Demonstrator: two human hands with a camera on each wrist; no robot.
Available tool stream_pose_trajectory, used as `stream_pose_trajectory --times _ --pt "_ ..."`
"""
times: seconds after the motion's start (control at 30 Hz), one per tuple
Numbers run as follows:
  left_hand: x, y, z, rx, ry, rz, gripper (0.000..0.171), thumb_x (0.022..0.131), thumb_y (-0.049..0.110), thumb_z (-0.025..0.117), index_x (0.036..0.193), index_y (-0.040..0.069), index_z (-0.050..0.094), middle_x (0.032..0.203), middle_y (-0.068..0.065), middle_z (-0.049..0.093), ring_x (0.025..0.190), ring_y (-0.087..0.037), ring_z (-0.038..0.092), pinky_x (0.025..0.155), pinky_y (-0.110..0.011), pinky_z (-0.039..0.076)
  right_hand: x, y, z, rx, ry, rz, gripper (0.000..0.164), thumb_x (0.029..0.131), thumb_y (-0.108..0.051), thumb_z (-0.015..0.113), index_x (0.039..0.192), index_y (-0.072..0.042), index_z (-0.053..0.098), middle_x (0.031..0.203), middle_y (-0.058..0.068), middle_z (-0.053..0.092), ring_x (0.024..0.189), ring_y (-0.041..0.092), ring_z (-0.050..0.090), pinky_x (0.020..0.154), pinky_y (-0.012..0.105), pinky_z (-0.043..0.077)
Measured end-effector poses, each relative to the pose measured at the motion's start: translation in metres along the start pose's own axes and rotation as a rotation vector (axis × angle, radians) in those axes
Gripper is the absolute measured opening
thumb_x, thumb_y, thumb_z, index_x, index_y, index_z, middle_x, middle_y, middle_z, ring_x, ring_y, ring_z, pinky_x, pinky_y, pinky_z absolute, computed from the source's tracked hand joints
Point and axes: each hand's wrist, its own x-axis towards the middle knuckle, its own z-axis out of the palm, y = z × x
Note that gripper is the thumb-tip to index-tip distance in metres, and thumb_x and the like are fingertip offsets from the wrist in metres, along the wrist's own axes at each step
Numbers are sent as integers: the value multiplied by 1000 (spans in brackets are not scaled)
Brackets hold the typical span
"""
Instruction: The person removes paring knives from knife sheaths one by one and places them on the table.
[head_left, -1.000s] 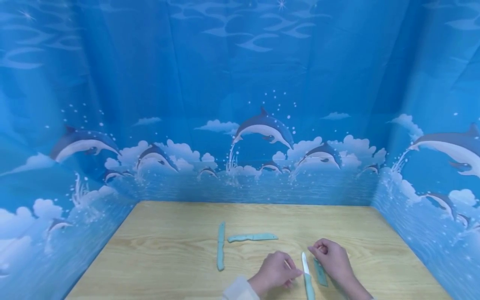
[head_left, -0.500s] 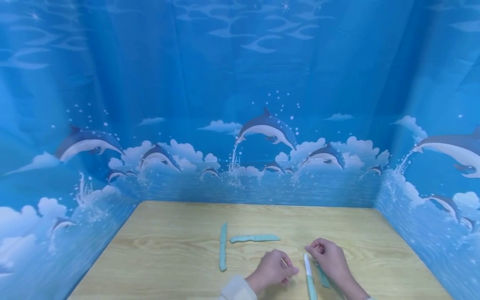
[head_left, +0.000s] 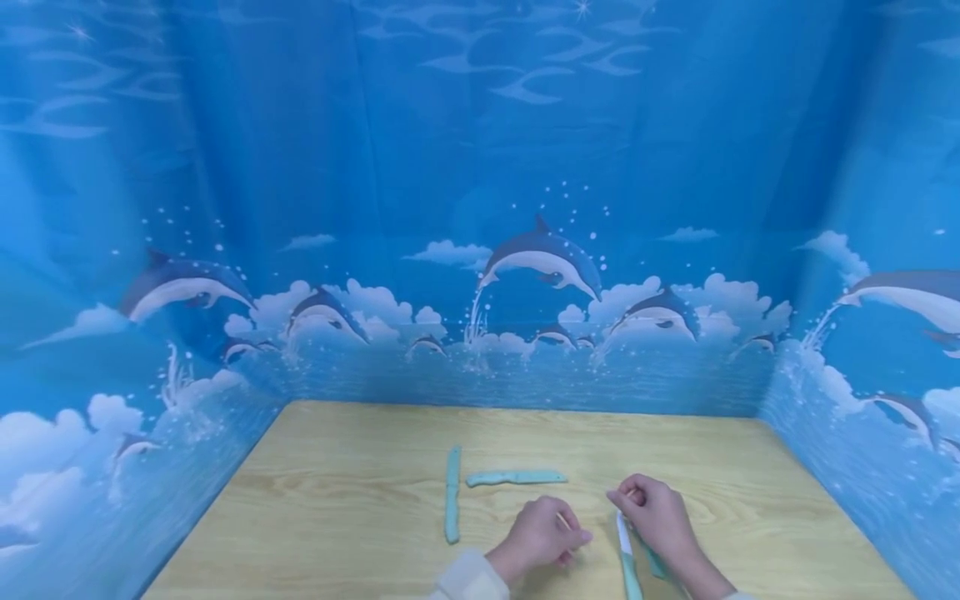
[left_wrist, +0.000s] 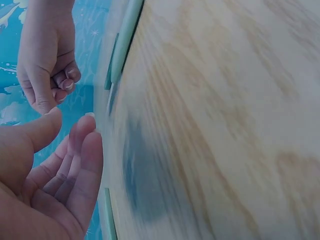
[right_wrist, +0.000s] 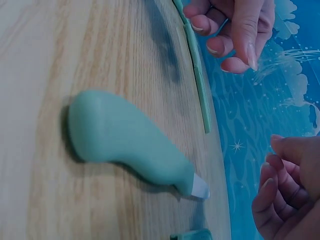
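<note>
A knife with a pale green handle (head_left: 632, 577) and a bare white blade (head_left: 622, 532) lies on the table between the two hands, its tip pointing away from me. The handle (right_wrist: 127, 137) looms large in the right wrist view. My left hand (head_left: 542, 531) hovers left of the knife, fingers loosely bent, holding nothing. Over the blade tip is my right hand (head_left: 660, 512), thumb and fingers loosely curled with nothing between them. Beneath that hand lies a green sheath (head_left: 654, 564), partly hidden by the wrist.
Two more green knives, blades covered, lie farther left: one upright knife (head_left: 452, 496) and one crosswise knife (head_left: 517, 477). A wooden table (head_left: 337, 500) carries everything. Blue dolphin-print curtains (head_left: 465, 167) enclose its back and sides.
Both hands have drifted slightly left relative to the knife; the left fingertips are farther from its handle. The right hand covers more of the sheath. The head view has shifted a little.
</note>
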Motion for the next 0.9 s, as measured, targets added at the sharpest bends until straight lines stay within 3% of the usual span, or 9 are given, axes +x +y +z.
stream_pose_trajectory --times 0.9 --pt "1 -19 -19 30 24 33 20 83 22 78 74 12 63 61 2 65 50 -12 60 46 -21 50 9 -16 8 0 -9 -44 12 86 -15 74 81 -7 66 57 -2 54 50 10 54 46 19 44"
